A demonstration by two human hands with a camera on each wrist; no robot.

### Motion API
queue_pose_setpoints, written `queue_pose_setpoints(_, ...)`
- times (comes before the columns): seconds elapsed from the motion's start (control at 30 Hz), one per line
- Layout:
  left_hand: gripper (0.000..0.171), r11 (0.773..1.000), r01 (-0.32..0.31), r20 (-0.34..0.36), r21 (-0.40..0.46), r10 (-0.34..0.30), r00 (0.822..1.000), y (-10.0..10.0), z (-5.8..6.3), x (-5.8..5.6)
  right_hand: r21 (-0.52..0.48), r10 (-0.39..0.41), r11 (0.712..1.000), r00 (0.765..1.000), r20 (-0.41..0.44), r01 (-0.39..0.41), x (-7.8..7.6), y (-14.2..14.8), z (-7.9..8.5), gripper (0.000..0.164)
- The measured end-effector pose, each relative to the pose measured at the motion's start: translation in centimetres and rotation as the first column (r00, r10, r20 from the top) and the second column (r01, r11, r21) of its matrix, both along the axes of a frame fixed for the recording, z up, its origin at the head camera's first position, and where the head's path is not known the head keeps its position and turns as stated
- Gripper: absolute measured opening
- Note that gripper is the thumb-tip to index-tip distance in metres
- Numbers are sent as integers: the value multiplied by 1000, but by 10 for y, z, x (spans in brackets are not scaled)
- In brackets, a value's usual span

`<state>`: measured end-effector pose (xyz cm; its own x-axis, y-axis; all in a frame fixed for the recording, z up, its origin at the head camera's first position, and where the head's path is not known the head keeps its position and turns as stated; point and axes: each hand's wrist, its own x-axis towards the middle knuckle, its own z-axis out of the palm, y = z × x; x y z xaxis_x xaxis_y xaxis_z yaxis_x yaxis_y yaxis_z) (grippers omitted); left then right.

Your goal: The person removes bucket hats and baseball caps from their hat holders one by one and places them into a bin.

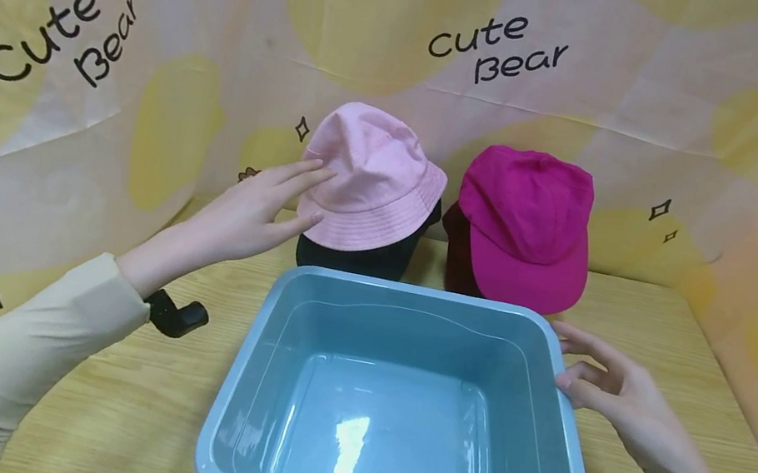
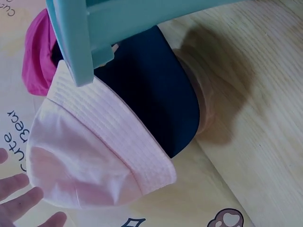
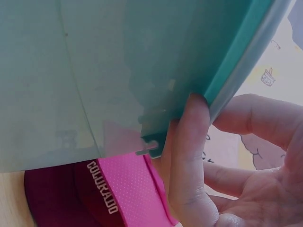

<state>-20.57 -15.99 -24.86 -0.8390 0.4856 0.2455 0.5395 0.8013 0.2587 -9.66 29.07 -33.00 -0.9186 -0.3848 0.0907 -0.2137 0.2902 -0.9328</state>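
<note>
My left hand (image 1: 253, 208) reaches across with fairly straight, spread fingers beside a pale pink bucket hat (image 1: 374, 185). Its fingertips overlap the hat's left side in the head view; in the left wrist view they are at the crown's edge, and contact is hard to tell. That hat sits on top of a dark cap (image 2: 151, 90). With thumb and fingers, my right hand (image 1: 627, 403) pinches the right rim of a light blue plastic basin (image 1: 407, 335), which holds nothing. Behind the basin, a magenta cap (image 1: 528, 212) rests over a dark red cap (image 3: 61, 194) lettered COLORADO.
The basin stands at the front of a light wooden table (image 1: 170, 386), close before the hats. A patterned cloth (image 1: 648, 90) with "Cute Bear" lettering hangs behind and along the sides. Black wrist mounts (image 1: 176, 316) sit on both forearms.
</note>
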Motion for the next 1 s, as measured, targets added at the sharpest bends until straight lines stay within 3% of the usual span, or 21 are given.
queue_pose_setpoints(0.43, 59, 994, 68, -65, 83, -63, 996, 12, 5, -17, 9, 2, 1000, 1000, -10, -2, 0, -1, 0, 52)
queue_pose_setpoints(0.83, 58, 999, 28, -53, -22, -29, 998, 15, 21, -31, 18, 0, 1000, 1000, -25, 1, 0, -3, -1, 52)
queue_pose_setpoints(1.0, 57, 997, 40, -99, -73, -47, 994, 19, 23, -40, 26, 3, 1000, 999, -32, -3, 1, -2, -1, 53)
